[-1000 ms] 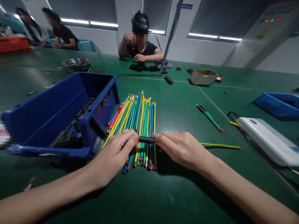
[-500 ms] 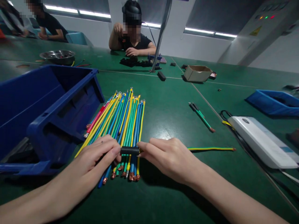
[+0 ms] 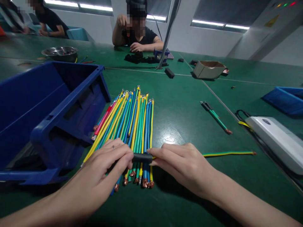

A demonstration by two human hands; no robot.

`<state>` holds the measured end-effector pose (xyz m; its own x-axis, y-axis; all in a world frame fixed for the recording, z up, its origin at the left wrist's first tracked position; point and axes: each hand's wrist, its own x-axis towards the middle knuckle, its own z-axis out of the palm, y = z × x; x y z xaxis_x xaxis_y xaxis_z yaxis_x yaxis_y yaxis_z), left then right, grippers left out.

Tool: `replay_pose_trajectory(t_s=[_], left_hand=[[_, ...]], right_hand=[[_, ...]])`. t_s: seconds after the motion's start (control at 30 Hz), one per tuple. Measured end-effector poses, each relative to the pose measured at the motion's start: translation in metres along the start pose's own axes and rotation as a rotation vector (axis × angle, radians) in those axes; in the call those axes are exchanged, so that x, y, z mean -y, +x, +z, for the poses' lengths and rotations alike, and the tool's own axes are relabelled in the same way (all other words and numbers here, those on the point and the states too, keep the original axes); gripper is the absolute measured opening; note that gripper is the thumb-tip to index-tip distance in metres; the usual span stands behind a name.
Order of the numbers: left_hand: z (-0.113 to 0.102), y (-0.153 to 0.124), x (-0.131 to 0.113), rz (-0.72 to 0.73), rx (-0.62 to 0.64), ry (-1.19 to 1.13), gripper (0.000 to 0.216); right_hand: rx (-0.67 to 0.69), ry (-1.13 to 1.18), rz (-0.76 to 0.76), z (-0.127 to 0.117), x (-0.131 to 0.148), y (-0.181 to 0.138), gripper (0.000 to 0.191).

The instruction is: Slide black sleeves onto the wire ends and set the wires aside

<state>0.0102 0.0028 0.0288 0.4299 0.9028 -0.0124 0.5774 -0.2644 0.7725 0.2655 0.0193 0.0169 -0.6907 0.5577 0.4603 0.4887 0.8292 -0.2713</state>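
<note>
My left hand pinches the left end of a short black sleeve, its fingertips hiding that end. From the sleeve's right end runs a yellow-green wire, which my right hand grips close to the sleeve. The wire passes under the right hand and stretches out to the right, ending in bare copper. Beneath the sleeve lies a row of cut cables in yellow, green, blue and red, with metal lugs at the far ends and copper strands at the near ends.
A blue bin stands at left, a metal bowl behind it. Two green cables with black sleeves lie right, near a white power bank. A cardboard box and metal pole stand farther back. A person sits opposite.
The view has shifted, so the table and cables appear farther right. Both hands keep their hold on the sleeve and wire, with no clear change between them.
</note>
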Motion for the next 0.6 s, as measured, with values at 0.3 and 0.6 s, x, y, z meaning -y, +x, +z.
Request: replay_pose_trajectory(t_s=[0.3,0.6], left_hand=[[0.0021,0.0011,-0.0008,-0.054,0.037,-0.013,0.033],[0.0032,0.0043,-0.0029,0.019,0.048,0.041,0.037]], right_hand=[[0.023,0.051,0.046,0.0027,0.0002,-0.0012,0.034],[0.068,0.083,0.094,0.0051,0.0083,-0.0004,0.041]])
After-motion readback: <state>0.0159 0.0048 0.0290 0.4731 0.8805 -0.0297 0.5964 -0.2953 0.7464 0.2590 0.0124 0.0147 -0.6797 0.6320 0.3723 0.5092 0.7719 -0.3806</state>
